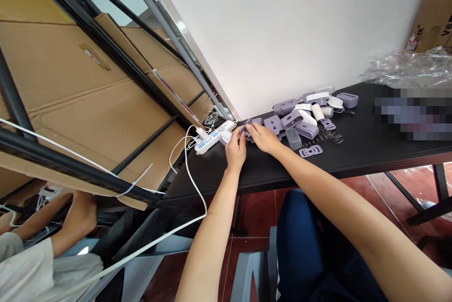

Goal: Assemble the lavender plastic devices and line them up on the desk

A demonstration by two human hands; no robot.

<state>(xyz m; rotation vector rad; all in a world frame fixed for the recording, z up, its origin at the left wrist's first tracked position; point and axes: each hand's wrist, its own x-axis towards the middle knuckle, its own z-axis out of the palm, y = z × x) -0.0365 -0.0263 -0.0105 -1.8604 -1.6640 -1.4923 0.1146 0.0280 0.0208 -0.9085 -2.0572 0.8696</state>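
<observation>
My left hand (235, 152) and my right hand (263, 138) meet over the black table (208, 175), fingers pinched around a small purple plastic part (246, 125). The fingers cover most of that part. Just right of my right hand lies a heap of loose pieces: a purple plate with cut-outs (273, 124), a purple curved shell (306, 130) and a small clear box (293, 138). Farther back are white bristled pieces (317, 96) and a purple rectangular frame (348, 100). Thin metal springs (332, 136) and a flat slotted purple piece (310, 151) lie nearer the front edge.
Left of my hands, a white power strip (214, 137) carries plugs, and a white cable (192, 177) hangs past the table edge. Black shelving with cardboard (95, 104) stands at left, where another person's arm (76, 217) shows. Crumpled clear plastic (406, 69) lies at back right.
</observation>
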